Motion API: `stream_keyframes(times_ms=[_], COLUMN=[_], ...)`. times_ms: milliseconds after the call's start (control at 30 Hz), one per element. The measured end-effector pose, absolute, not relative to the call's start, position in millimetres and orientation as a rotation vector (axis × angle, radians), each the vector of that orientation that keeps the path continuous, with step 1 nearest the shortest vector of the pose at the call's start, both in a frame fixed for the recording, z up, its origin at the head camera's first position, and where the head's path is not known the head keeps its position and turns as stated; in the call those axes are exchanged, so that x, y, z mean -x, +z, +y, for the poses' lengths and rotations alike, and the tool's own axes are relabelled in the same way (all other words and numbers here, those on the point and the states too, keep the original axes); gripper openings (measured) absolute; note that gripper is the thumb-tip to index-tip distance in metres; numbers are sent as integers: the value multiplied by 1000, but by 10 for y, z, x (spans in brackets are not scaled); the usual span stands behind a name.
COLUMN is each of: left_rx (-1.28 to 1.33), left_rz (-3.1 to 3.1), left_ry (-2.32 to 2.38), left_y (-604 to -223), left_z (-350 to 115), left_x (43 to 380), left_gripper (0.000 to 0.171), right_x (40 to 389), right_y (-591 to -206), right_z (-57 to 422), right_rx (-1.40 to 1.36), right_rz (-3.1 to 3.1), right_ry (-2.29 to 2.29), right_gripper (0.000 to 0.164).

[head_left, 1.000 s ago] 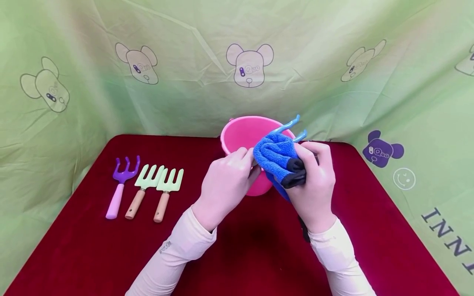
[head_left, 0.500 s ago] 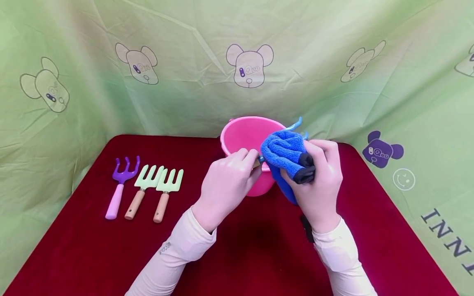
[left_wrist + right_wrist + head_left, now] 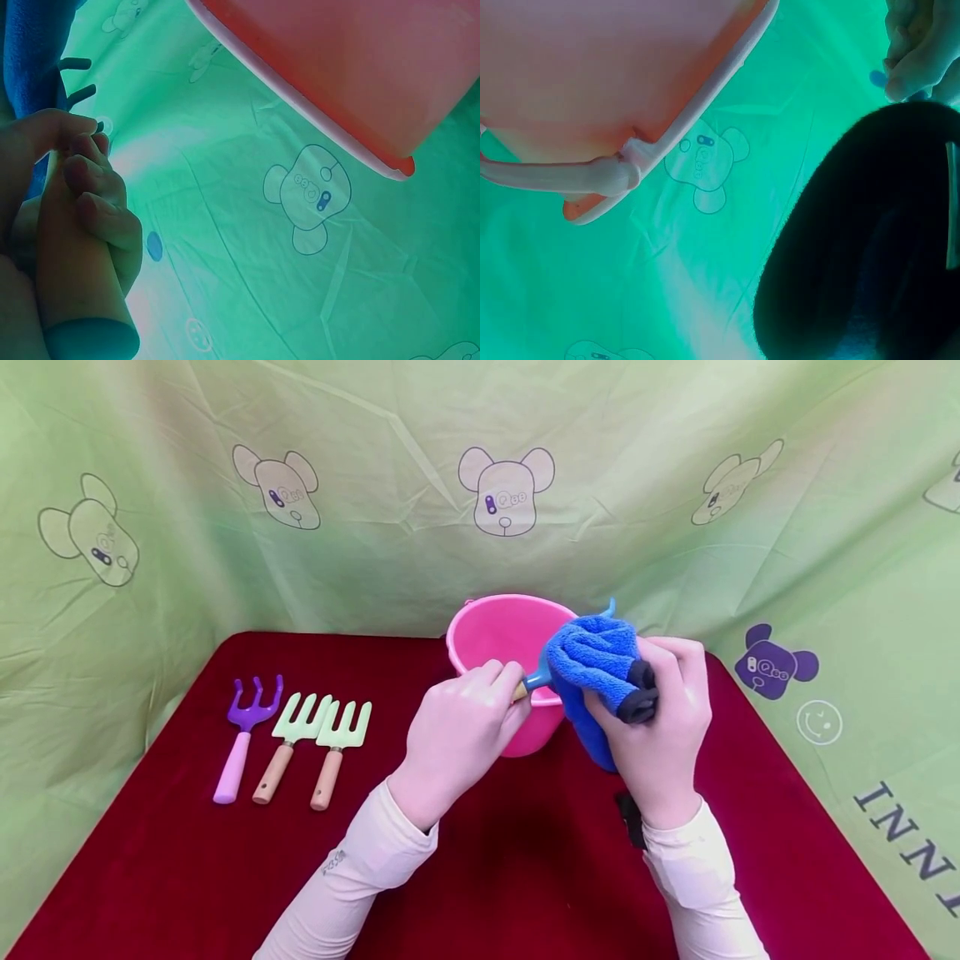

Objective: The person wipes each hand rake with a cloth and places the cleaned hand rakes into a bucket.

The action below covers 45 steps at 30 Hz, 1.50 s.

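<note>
In the head view my left hand (image 3: 465,735) grips the wooden handle of a blue hand rake (image 3: 538,678), held up in front of the pink bucket (image 3: 525,739). My right hand (image 3: 663,735) holds a bunched blue towel (image 3: 592,652) with black trim against the rake's head. Most of the tines are hidden by the cloth; one tip pokes out above it. From the left wrist, curled fingers show round the handle (image 3: 79,262), and two prongs (image 3: 79,94) stick out past the towel (image 3: 34,60). The right wrist view has the towel (image 3: 847,247) large and dark.
On the left of the red-covered table (image 3: 180,860) lie a purple hand rake (image 3: 243,735) with a pink handle and two pale green hand forks (image 3: 288,747) with wooden handles. A printed green cloth (image 3: 375,560) hangs behind the table.
My right hand and the towel have moved right along the rake's head, away from my left hand. More of the blue neck shows, and less of the tines. The left hand stays put.
</note>
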State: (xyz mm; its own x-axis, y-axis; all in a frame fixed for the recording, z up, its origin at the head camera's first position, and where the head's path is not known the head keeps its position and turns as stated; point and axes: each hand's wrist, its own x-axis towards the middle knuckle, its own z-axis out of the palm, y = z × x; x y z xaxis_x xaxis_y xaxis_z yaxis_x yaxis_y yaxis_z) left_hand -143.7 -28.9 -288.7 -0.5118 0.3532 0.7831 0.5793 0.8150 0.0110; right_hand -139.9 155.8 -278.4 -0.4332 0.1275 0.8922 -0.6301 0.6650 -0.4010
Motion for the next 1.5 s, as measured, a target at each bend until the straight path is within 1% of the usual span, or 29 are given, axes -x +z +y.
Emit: stream_keyframes(times_ms=[900,1500], left_rx=[697,715], left_rz=[-2129,-2115], left_ry=[-308,-315], left_y=[-2899,-2892], left_z=[-282,-282], left_x=[1444,1435], left_gripper=[18,17], right_x=[1469,1489], right_y=[-2701,-2669], right_z=[1741,1853], right_rx=[-241,-150], right_rz=[-1776,-1786], right_ry=[902,878], right_gripper=[36,39])
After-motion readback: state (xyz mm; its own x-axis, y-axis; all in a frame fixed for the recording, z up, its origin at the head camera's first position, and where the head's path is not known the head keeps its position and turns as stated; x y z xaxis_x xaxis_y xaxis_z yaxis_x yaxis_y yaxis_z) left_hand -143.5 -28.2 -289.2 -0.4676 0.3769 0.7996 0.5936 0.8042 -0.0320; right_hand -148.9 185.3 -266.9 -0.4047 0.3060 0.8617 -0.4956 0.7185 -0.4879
